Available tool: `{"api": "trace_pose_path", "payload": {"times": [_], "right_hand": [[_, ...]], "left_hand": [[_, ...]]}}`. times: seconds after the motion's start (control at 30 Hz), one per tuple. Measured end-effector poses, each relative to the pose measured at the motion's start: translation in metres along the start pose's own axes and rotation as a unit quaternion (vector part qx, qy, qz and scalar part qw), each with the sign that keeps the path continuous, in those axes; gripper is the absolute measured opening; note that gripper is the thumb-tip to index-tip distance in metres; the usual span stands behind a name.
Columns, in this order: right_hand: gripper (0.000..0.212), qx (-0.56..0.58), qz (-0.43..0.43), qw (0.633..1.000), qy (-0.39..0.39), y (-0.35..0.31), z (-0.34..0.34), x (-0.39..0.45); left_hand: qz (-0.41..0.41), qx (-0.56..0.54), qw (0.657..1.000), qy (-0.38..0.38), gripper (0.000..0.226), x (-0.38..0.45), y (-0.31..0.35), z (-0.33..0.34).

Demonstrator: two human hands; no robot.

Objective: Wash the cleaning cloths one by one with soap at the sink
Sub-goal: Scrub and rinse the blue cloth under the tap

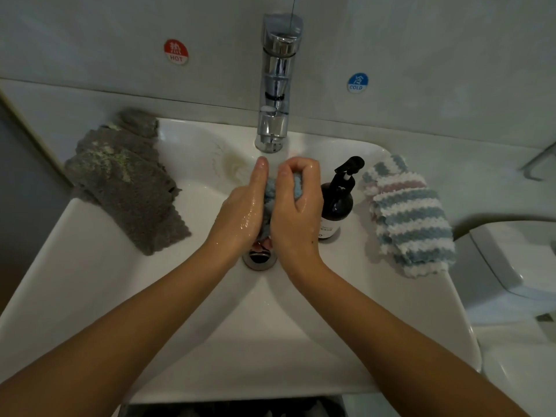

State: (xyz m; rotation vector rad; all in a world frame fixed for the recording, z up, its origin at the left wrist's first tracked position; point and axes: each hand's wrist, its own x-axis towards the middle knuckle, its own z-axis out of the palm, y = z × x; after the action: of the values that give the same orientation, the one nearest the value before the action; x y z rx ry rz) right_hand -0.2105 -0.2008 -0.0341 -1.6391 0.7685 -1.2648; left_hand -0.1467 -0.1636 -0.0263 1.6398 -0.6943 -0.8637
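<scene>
A wet light blue cloth [270, 191] is bunched between both of my hands above the drain [260, 258] of the white sink [126, 284]. My left hand [245, 206] presses flat against the cloth's left side, fingers straight and wet. My right hand [296, 203] grips the cloth with curled fingers. Most of the cloth is hidden between the palms. A dark soap pump bottle [337, 203] stands on the sink's right rim, just right of my right hand. The chrome tap [275, 94] rises behind my hands.
A grey cloth [126, 182] with pale stains lies over the sink's left rim. A blue, pink and white striped cloth [406, 212] lies on the right rim. Hot [176, 51] and cold [357, 82] stickers mark the wall. A toilet tank [517, 260] stands at the right.
</scene>
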Motion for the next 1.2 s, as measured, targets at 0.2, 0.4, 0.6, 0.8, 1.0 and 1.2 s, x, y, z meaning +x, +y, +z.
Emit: {"api": "trace_pose_path", "payload": {"times": [0.2,0.4,0.6,0.8,1.0,1.2], "right_hand": [[0.015,-0.026,0.103,0.994,-0.04,-0.002,-0.002,0.009],[0.01,-0.009,0.143,0.987,-0.073,-0.005,-0.009,0.016],[0.031,0.014,0.146,0.989,-0.027,-0.007,-0.002,0.009],[0.052,0.049,0.144,0.988,0.011,-0.011,0.0,0.008],[0.05,0.035,0.171,0.985,0.0,-0.005,-0.001,0.007],[0.047,0.011,0.178,0.984,-0.022,-0.005,-0.002,0.006]], "left_hand": [[0.065,-0.017,0.996,0.054,0.046,-0.002,0.008,-0.005],[0.12,-0.012,0.99,0.078,0.009,0.007,0.002,-0.012],[0.173,0.067,0.981,0.048,0.003,-0.002,0.0,-0.005],[0.248,0.102,0.957,0.108,0.049,-0.004,-0.006,0.008],[0.274,0.097,0.948,0.13,0.045,-0.004,-0.009,0.01],[0.255,0.103,0.952,0.134,0.046,-0.004,-0.014,0.009]]}}
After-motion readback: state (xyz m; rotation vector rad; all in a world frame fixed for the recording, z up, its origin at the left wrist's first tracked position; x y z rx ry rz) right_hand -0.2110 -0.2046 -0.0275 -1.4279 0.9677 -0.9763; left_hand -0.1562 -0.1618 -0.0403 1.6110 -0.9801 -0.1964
